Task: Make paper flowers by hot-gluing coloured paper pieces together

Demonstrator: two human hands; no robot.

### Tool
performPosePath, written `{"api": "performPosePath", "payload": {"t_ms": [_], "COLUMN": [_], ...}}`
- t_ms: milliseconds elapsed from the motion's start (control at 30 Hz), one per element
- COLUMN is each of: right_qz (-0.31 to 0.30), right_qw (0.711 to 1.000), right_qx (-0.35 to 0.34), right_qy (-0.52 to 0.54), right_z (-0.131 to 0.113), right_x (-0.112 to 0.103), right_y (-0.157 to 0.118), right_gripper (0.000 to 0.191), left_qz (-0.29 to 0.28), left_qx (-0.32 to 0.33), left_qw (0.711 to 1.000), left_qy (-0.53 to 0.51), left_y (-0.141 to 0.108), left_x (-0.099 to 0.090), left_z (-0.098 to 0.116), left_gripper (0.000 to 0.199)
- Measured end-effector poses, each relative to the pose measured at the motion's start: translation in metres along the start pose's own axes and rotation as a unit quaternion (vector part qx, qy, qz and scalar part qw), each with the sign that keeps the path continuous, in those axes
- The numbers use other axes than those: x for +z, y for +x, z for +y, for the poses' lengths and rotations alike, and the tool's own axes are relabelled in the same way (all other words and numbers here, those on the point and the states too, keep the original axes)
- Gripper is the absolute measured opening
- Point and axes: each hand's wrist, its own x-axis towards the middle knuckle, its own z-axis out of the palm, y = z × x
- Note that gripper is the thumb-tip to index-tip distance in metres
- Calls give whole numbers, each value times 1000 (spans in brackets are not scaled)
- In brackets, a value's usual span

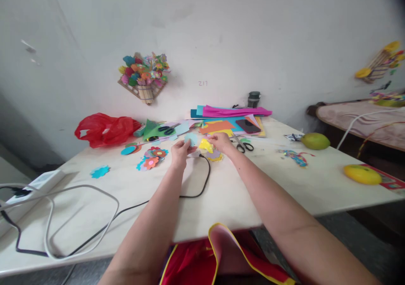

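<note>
My left hand (179,153) is closed, with a light blue piece of cut paper (190,139) pinched between thumb and fingers, held just over the table. Close by on the right, my right hand (222,142) has its fingertips pressed together. A shiny yellow crumpled piece (206,146) sits right at those fingertips; whether they grip it or something smaller I cannot make out. Below the hands, a black cord (209,173) ends near the yellow piece, its end partly hidden. Purple and yellow paper cutouts (215,155) lie under my right hand. Scissors (243,144) rest beside it.
Paper flowers (152,158), a blue flower (100,171) and a red plastic bag (106,129) are on the left. Coloured sheets (218,127), a phone (248,126) and more scissors (167,129) lie behind. Two mangoes (362,174) sit right; cables (117,205) cross front left by a power strip (38,188).
</note>
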Motion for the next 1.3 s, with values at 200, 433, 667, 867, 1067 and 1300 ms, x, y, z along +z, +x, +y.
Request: {"api": "performPosePath", "payload": {"t_ms": [200,433,667,867,1067,1300], "right_qz": [43,50,68,24,13,-3], "right_qw": [998,996,995,996,998,1000], "right_qx": [-29,-20,-4,-31,-24,-1], "right_qy": [-36,-76,-77,-78,-51,-4], "right_z": [0,0,1,-1,6,8], "right_x": [-2,-2,0,1,6,9], "right_y": [-1,-2,-3,-4,-1,-1], "right_gripper": [26,23,21,31,24,14], "left_qz": [8,7,3,0,-5,-10], "left_qx": [-9,-13,-14,-16,-16,-13], "left_qw": [1000,1000,1000,1000,1000,1000], "left_qy": [4,-3,-13,-9,-7,-9], "left_y": [-1,0,-1,0,1,-1], "left_x": [1,0,-2,-3,-3,-3], "left_z": [0,-1,-2,-3,-3,-2], "left_gripper": [29,30,31,35,37,35]}}
